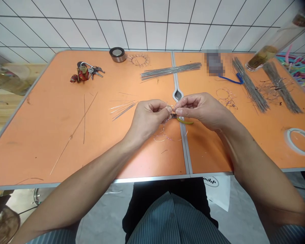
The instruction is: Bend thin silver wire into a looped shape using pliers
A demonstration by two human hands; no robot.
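Observation:
My left hand (155,113) pinches fine wire between thumb and index finger. Close beside it, my right hand (197,106) is closed in a pinch on the same thin wire. A loose ring of thin coppery wire (170,139) hangs or lies just below the fingers; I cannot tell which. Under the fingertips lies a tool with a yellow-green handle (186,121), mostly hidden, perhaps pliers or cutters. Several short silvery wires (123,110) fan out on the orange table (142,159) left of my left hand.
Behind the hands lie a bundle of straight wires (171,70), a tape roll (117,55), a wire ring (138,60) and keys (93,70). On the right are more wire bundles (251,86), a tilted clear container (264,56) and a white tape roll (301,140). A metal seam (186,156) divides the table.

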